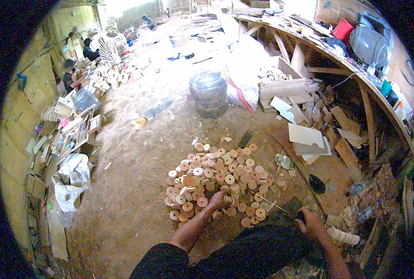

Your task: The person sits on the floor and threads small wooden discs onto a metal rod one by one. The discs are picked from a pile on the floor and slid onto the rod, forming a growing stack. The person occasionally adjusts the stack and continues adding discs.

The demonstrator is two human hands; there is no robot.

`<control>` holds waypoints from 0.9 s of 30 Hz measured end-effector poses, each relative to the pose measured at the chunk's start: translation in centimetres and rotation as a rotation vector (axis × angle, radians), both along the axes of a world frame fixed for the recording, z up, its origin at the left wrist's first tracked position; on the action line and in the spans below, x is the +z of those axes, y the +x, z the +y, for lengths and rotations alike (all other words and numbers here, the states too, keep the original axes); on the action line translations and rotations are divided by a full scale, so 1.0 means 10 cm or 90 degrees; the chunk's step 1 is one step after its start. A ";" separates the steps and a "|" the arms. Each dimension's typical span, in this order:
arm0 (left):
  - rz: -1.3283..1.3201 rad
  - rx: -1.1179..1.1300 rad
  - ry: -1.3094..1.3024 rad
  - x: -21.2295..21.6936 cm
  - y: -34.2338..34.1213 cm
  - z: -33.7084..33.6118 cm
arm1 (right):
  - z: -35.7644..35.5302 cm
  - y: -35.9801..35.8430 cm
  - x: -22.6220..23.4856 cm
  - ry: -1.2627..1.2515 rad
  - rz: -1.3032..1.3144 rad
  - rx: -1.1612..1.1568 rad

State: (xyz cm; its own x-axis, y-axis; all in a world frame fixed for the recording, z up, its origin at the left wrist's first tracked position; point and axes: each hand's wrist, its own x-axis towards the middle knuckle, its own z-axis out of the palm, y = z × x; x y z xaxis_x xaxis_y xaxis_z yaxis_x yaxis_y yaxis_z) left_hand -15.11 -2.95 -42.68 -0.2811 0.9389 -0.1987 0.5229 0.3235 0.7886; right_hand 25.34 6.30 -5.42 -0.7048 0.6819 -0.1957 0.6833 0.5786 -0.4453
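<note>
A heap of small round wooden discs (202, 201), each with a hole in its middle, lies on the dirt floor before me. My left hand (217, 200) reaches into the near side of the heap, its fingers curled against a disc and partly hidden. At the right, over my dark-clothed leg, my right hand (312, 225) is closed on a thin pale rod (273, 203). The rod's far end points left over the edge of the heap. Beside my right forearm lies a row of discs (343, 236) stacked face to face.
A plastic-wrapped drum-like bundle (208, 93) and a white sack (241, 88) stand beyond the heap. Wood offcuts (309, 139) and a long workbench (304, 39) line the right. Scrap wood and plastic bags (72, 174) lie left. Other people (70, 76) sit farther back.
</note>
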 end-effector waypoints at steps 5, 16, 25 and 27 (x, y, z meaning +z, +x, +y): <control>-0.004 0.033 0.006 0.25 0.16 -0.01 | -0.01 0.02 -0.02 -0.011 -0.003 -0.008; 0.097 0.068 -0.004 0.53 0.30 0.02 | 0.02 0.07 -0.09 0.026 -0.015 0.003; 0.135 0.069 0.032 -0.11 0.22 0.11 | 0.01 0.03 -0.05 -0.017 -0.015 -0.003; 0.120 0.089 -0.010 -0.05 0.25 0.08 | 0.01 0.03 -0.03 -0.017 -0.017 0.000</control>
